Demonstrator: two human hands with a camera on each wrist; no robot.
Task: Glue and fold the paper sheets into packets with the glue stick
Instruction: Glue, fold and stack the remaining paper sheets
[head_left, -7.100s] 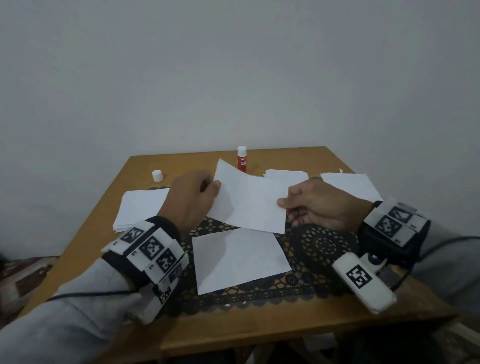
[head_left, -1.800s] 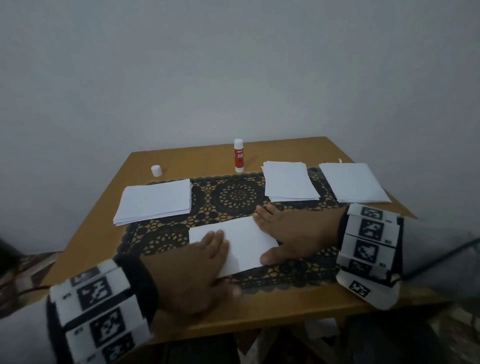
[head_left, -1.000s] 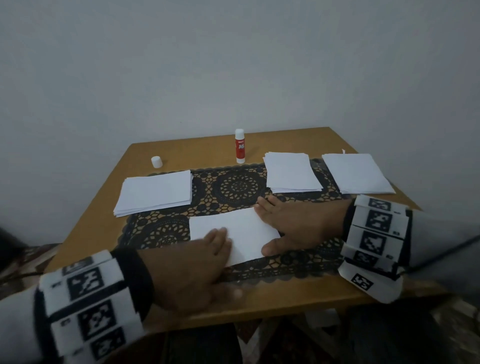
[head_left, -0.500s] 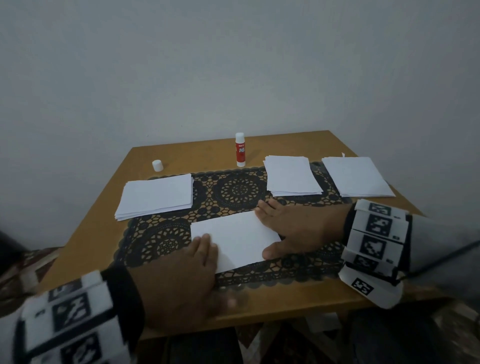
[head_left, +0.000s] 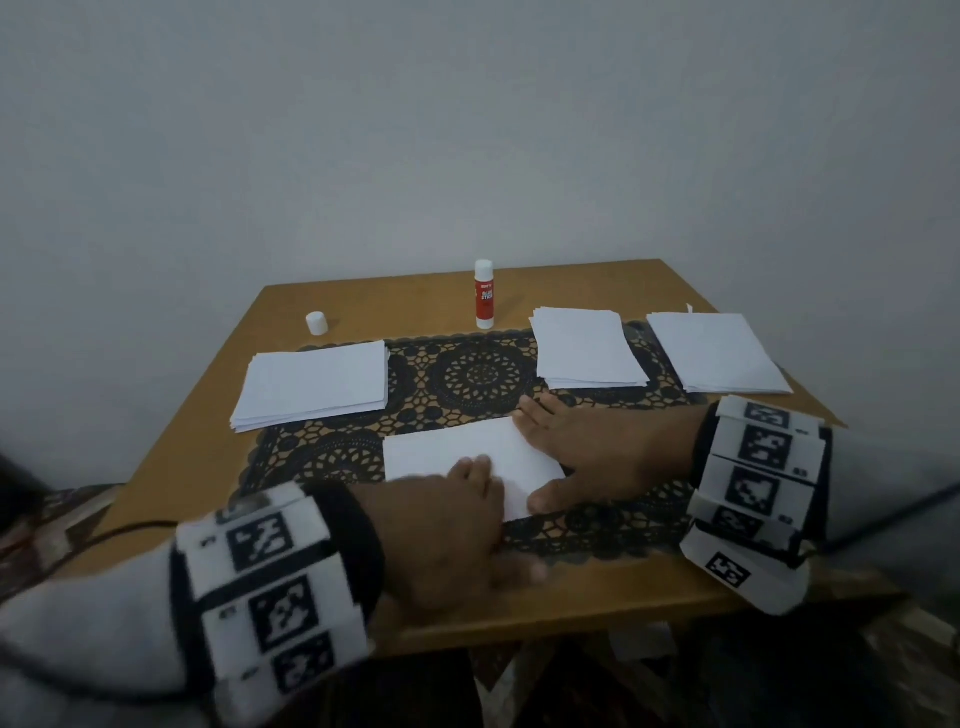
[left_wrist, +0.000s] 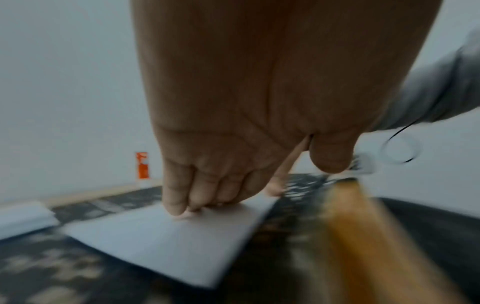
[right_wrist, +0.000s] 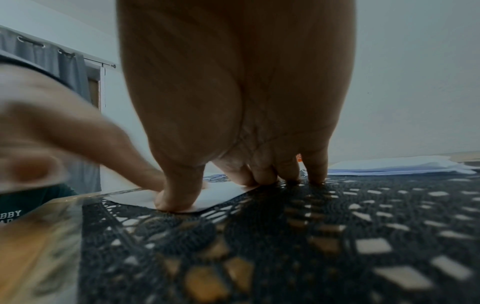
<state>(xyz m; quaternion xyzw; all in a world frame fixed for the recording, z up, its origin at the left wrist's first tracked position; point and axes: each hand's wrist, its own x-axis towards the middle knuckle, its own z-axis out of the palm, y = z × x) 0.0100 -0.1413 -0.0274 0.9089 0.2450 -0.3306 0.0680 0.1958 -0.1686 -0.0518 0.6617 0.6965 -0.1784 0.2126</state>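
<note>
evidently mid-crease, pressing the folded sheet (head_left: 467, 447) flat with left hand (head_left: 447, 530) and right hand (head_left: 597, 457), fingers straight, grasping nothing; next, probably reaching far for the glue stick (head_left: 484, 296).

A black lace mat (head_left: 483, 374) covers the wooden table (head_left: 363, 301); grey curtains (right_wrist: 64, 67) hang by the pale wall (head_left: 467, 130).

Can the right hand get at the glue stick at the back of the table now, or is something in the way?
Probably yes. The glue stick stands upright and alone on the bare table, and only flat lace mat lies between. But the right hand is pressing the folded paper and must let go first.
</note>
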